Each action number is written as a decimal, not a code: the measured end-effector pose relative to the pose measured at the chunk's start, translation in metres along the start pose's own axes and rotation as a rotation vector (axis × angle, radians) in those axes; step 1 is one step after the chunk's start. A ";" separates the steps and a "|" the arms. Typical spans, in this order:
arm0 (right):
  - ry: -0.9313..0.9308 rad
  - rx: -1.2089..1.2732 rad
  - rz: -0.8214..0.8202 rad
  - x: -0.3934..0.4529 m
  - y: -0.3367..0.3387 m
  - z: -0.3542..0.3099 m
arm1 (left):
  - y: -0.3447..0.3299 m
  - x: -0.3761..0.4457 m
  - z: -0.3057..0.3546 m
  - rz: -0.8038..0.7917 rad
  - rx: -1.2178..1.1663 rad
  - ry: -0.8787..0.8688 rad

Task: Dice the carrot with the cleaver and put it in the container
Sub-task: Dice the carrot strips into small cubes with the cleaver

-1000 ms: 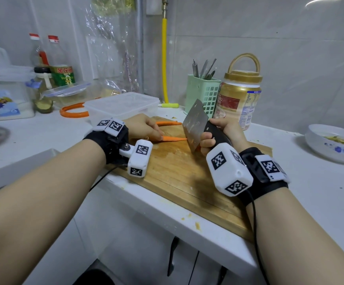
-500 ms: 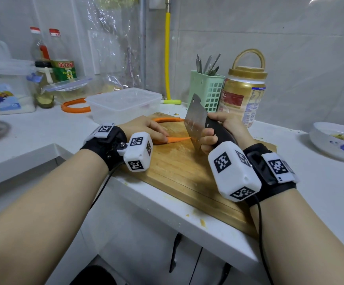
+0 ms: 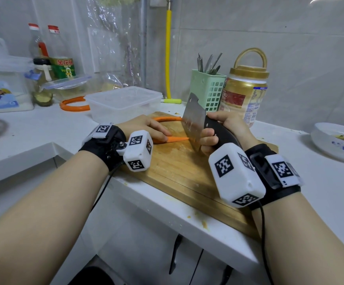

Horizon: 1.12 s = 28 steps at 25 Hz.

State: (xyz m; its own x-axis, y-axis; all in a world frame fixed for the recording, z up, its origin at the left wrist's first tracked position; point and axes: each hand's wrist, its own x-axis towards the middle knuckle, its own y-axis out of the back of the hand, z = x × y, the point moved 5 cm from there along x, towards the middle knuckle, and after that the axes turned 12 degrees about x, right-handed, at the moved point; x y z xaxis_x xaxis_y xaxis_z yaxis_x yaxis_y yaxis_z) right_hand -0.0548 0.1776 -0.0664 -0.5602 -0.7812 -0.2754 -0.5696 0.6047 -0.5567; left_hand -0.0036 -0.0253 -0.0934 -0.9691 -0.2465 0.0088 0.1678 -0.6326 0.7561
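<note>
Head view: cleaver (image 3: 193, 122), gripped in the right hand (image 3: 224, 130), has dropped onto the carrot (image 3: 177, 139) tip beside the pinning left hand (image 3: 146, 128); dicing begins.

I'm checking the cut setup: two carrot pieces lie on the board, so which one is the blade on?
The near piece, pinned by the left hand; the cleaver meets its tip. The far piece lies untouched behind the hand.

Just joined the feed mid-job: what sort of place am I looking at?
Most likely a home kitchen counter: a wooden cutting board with a carrot under a cleaver, a green utensil holder and oil bottles against the tiled wall.
</note>
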 end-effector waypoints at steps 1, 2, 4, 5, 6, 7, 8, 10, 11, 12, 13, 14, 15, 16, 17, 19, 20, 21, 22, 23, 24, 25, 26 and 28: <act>-0.006 0.002 0.005 0.001 0.000 0.000 | 0.000 0.000 0.000 0.004 0.001 0.001; -0.014 0.001 0.006 0.001 0.000 0.000 | 0.000 0.000 0.000 0.009 0.001 0.001; -0.028 -0.017 0.002 0.001 0.000 0.000 | 0.000 -0.001 0.001 0.019 -0.003 0.001; -0.032 -0.027 0.001 0.001 0.000 0.001 | 0.000 -0.002 0.001 0.022 -0.004 0.005; -0.034 -0.034 0.004 0.001 0.000 0.001 | 0.000 -0.003 0.002 0.020 -0.005 0.007; -0.034 -0.041 0.008 0.002 0.001 0.002 | 0.000 -0.003 0.003 0.016 -0.005 0.008; -0.035 -0.053 0.013 0.003 0.002 0.003 | 0.000 -0.003 0.003 0.013 -0.005 0.008; -0.041 -0.085 0.015 0.004 0.004 0.005 | 0.000 -0.003 0.004 0.012 -0.002 0.010; -0.041 -0.101 0.012 0.006 0.004 0.006 | 0.000 -0.004 0.005 0.011 0.000 0.010; -0.039 -0.112 0.008 0.007 0.004 0.006 | 0.000 -0.004 0.005 0.010 0.004 0.010; -0.036 -0.120 0.004 0.008 0.004 0.007 | 0.000 -0.004 0.005 0.012 0.008 0.008; -0.032 -0.123 0.000 0.009 0.004 0.007 | 0.000 -0.004 0.004 0.017 0.014 0.005; -0.029 -0.123 -0.004 0.010 0.005 0.007 | 0.000 -0.003 0.003 0.024 0.021 0.005; -0.027 -0.120 -0.010 0.010 0.005 0.007 | 0.001 -0.003 0.002 0.029 0.024 0.005; -0.024 -0.115 -0.016 0.010 0.005 0.007 | 0.001 -0.003 0.001 0.033 0.022 0.005; -0.014 -0.104 -0.012 0.010 0.006 0.007 | 0.001 -0.002 0.001 0.034 0.009 0.005; -0.009 -0.096 -0.008 0.010 0.006 0.007 | 0.001 -0.002 0.001 0.034 0.004 0.005; -0.004 -0.087 -0.010 0.010 0.005 0.006 | 0.001 -0.003 0.001 0.032 0.004 0.006; 0.003 -0.079 -0.015 0.009 0.004 0.006 | 0.001 -0.003 0.001 0.031 0.006 0.007; 0.013 -0.076 -0.020 0.009 0.002 0.006 | 0.000 -0.003 0.001 0.029 0.009 0.006; 0.023 -0.077 -0.025 0.008 0.001 0.006 | 0.000 -0.003 0.001 0.029 0.010 0.003; 0.030 -0.082 -0.030 0.008 0.000 0.006 | 0.001 -0.002 0.001 0.030 0.009 0.003; 0.034 -0.085 -0.034 0.007 -0.001 0.006 | 0.001 -0.002 0.001 0.030 0.007 0.005; 0.034 -0.084 -0.038 0.006 -0.002 0.006 | 0.001 -0.002 0.001 0.029 0.011 0.007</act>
State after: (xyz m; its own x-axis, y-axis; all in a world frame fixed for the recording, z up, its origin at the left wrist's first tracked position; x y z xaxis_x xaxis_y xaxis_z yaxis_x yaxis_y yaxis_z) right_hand -0.0536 0.1706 -0.0719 -0.5568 -0.7988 -0.2277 -0.6383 0.5869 -0.4981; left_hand -0.0017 -0.0249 -0.0922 -0.9626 -0.2697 0.0266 0.1939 -0.6167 0.7630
